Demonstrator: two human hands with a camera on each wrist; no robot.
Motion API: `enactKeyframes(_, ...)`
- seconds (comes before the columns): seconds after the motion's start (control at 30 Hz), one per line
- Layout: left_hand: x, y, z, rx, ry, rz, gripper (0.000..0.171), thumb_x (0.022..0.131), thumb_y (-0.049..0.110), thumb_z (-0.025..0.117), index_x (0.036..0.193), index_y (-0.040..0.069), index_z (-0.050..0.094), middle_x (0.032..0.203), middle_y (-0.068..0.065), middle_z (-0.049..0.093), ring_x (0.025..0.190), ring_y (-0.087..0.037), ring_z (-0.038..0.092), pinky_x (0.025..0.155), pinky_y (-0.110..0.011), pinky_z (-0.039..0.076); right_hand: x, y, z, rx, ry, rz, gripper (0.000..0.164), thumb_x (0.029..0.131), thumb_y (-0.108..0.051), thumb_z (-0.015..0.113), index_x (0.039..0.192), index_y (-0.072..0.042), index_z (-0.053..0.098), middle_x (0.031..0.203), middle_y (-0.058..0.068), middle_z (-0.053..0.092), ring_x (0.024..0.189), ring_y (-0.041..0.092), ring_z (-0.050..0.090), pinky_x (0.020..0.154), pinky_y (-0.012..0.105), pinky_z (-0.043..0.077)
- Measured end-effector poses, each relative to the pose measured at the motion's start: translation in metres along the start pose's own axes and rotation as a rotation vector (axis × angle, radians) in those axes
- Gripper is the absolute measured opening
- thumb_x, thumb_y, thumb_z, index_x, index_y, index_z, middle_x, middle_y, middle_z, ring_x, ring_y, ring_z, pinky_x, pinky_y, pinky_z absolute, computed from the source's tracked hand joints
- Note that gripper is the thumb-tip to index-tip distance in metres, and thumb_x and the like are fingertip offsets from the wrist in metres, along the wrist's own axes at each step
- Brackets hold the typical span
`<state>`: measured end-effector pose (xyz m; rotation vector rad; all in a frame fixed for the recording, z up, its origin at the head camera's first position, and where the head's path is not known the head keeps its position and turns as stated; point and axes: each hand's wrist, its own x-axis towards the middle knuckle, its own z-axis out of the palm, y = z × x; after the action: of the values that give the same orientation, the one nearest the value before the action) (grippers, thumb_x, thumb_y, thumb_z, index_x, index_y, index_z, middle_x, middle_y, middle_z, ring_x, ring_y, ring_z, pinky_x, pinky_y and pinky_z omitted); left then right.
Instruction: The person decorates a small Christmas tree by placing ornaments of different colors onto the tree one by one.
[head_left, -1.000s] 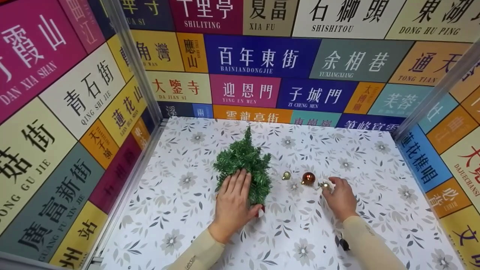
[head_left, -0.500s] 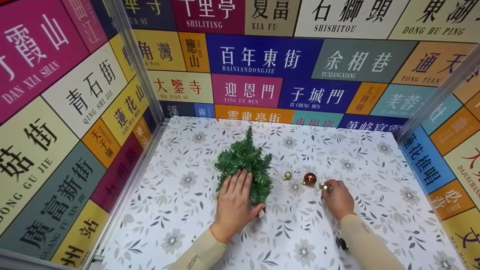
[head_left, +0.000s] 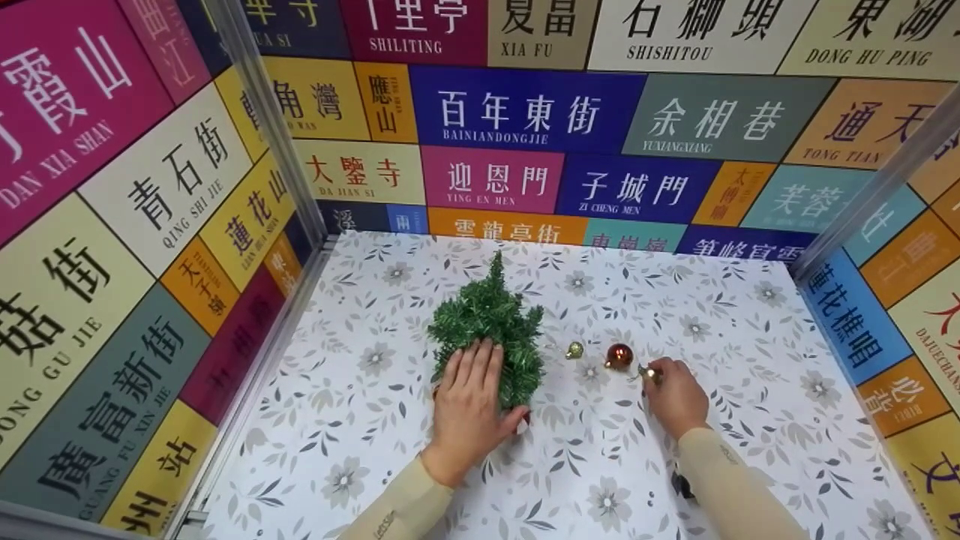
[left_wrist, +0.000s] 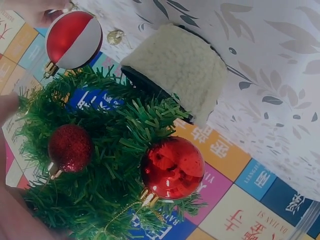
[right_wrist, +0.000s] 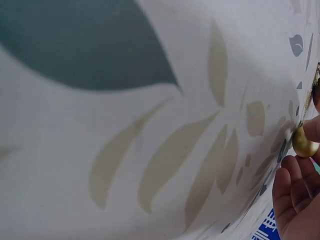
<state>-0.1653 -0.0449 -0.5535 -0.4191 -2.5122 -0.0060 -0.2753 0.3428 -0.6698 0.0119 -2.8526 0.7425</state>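
My left hand [head_left: 469, 405] lies with straight fingers on a small artificial Christmas tree [head_left: 487, 307], its thumb spread to the side. Low on the tree, the left wrist view shows a shiny red bauble [left_wrist: 173, 167], a glittery dark red bauble [left_wrist: 70, 148] and a red-and-white bauble [left_wrist: 73, 40]. The tree's base [left_wrist: 175, 70] is wrapped in cream cloth. To the right, my right hand [head_left: 679, 401] pinches a gold bauble [right_wrist: 303, 142] between thumb and fingers, close over the tablecloth. Its cord end points left.
Between tree and right hand lie a brownish-red bauble [head_left: 619, 355] and a small glittery gold bauble [head_left: 574, 350]. A floral tablecloth [head_left: 360, 442] covers the table. Sign-printed panels [head_left: 525, 112] and metal posts [head_left: 274, 120] stand along the back and sides.
My right thumb and fingers have come together round the gold bauble, and the hand has tilted slightly. The left hand and tree stay where they were.
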Motion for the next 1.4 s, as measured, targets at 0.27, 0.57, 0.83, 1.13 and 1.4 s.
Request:
enactKeyframes(0.27, -0.003, -0.007, -0.001, -0.031, -0.009, 0.036, 0.103, 0.083, 0.076, 0.054, 0.152, 0.002, 0.037, 0.154, -0.016, 0.040, 0.142, -0.032, 0.034, 0.118, -0.047, 0.019, 0.000, -0.003, -0.002, -0.001, -0.008, 0.013, 0.022, 0.094, -0.019, 0.067, 0.111, -0.007, 0.065, 0.097, 0.010, 0.058, 0.084, 0.031, 0.060, 0.074, 0.052, 0.048)
enactKeyframes(0.57, -0.002, -0.018, -0.005, -0.083, -0.019, 0.068, 0.100, 0.081, 0.072, 0.062, 0.151, 0.004, 0.041, 0.151, -0.014, 0.043, 0.142, -0.031, 0.034, 0.117, -0.048, 0.023, 0.000, -0.004, -0.002, -0.005, -0.010, 0.014, 0.021, 0.093, -0.020, 0.068, 0.109, -0.006, 0.065, 0.096, 0.010, 0.059, 0.083, 0.030, 0.060, 0.074, 0.051, 0.048)
enactKeyframes(0.83, -0.002, -0.028, -0.009, -0.083, -0.048, 0.087, 0.102, 0.077, 0.073, 0.065, 0.150, 0.006, 0.042, 0.151, -0.013, 0.044, 0.141, -0.031, 0.035, 0.115, -0.049, 0.026, 0.000, -0.005, -0.004, -0.014, -0.032, 0.032, 0.022, 0.094, -0.021, 0.066, 0.110, -0.006, 0.063, 0.097, 0.010, 0.058, 0.083, 0.030, 0.060, 0.074, 0.051, 0.048)
enactKeyframes(1.13, -0.001, -0.040, -0.017, -0.118, -0.116, 0.114, 0.103, 0.075, 0.072, 0.068, 0.150, 0.007, 0.042, 0.150, -0.012, 0.045, 0.140, -0.032, 0.036, 0.115, -0.048, 0.027, -0.001, -0.005, -0.003, -0.034, -0.025, 0.026, 0.024, 0.094, -0.023, 0.067, 0.111, -0.006, 0.063, 0.100, 0.011, 0.058, 0.086, 0.032, 0.062, 0.073, 0.053, 0.048)
enactKeyframes(1.4, 0.001, -0.053, -0.026, -0.191, -0.142, 0.155, 0.102, 0.070, 0.066, 0.078, 0.147, 0.008, 0.046, 0.140, -0.010, 0.054, 0.138, -0.031, 0.039, 0.115, -0.048, 0.025, -0.001, -0.005, -0.005, -0.029, -0.041, 0.033, 0.024, 0.094, -0.023, 0.067, 0.111, -0.006, 0.062, 0.100, 0.011, 0.058, 0.086, 0.032, 0.061, 0.075, 0.053, 0.047)
